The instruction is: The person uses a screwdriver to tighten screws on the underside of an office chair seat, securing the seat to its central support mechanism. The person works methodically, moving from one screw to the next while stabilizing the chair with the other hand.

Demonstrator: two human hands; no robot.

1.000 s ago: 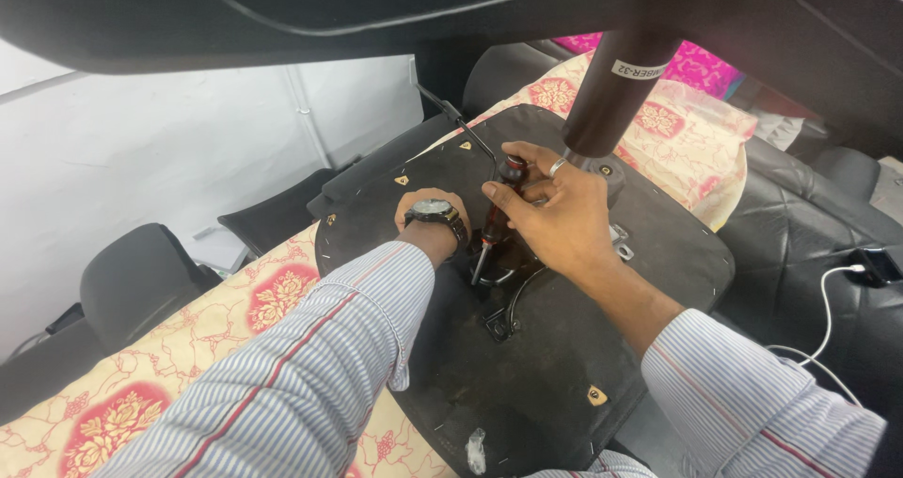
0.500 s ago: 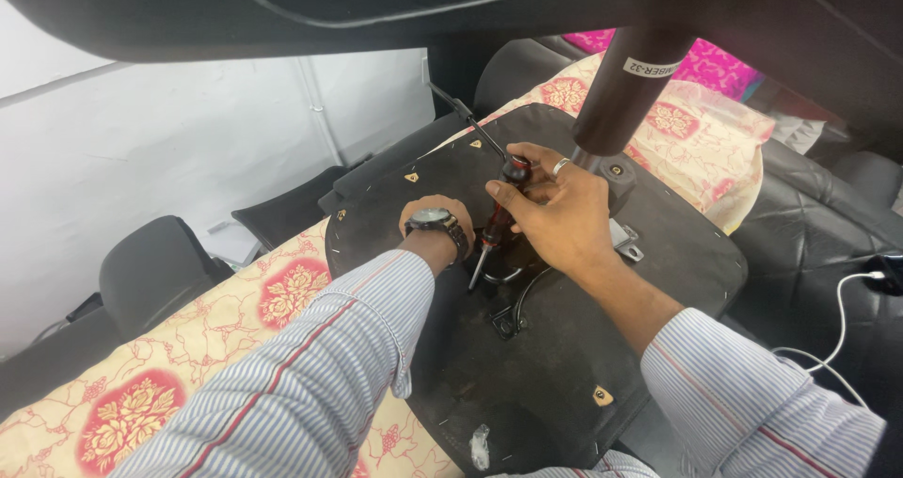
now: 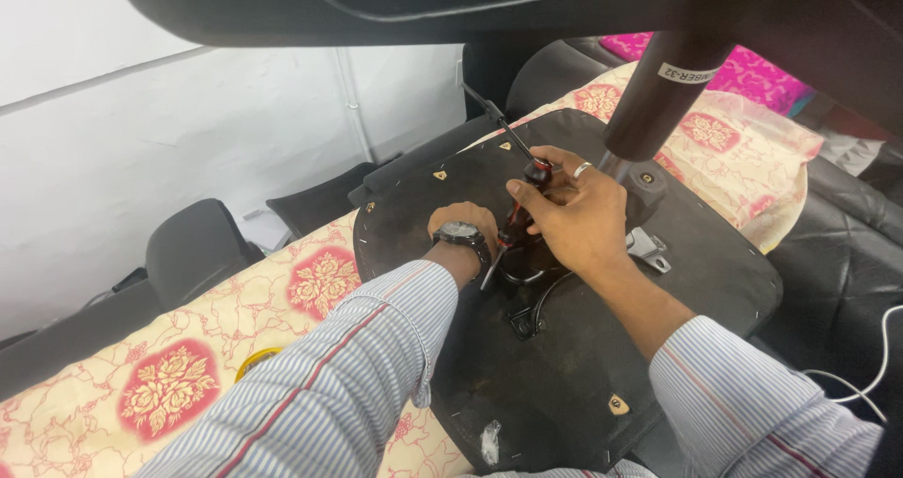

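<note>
Right hand [image 3: 574, 216] closed around red-and-black screwdriver [image 3: 520, 216], tip down at the mechanism on the upturned black seat base [image 3: 564, 384] lying on the floral cloth [image 3: 169, 384]; left hand [image 3: 463, 222], grip hidden, steadies beside it; fastener-driving step apparently underway, needing steady downward pressure.

Matt black fabric seat underside [image 3: 564, 384], glossy plastic screwdriver handle [image 3: 523, 216], floral cloth [image 3: 169, 384].

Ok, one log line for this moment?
right hand grips screwdriver | left hand on chair base | base on floral cloth
</note>
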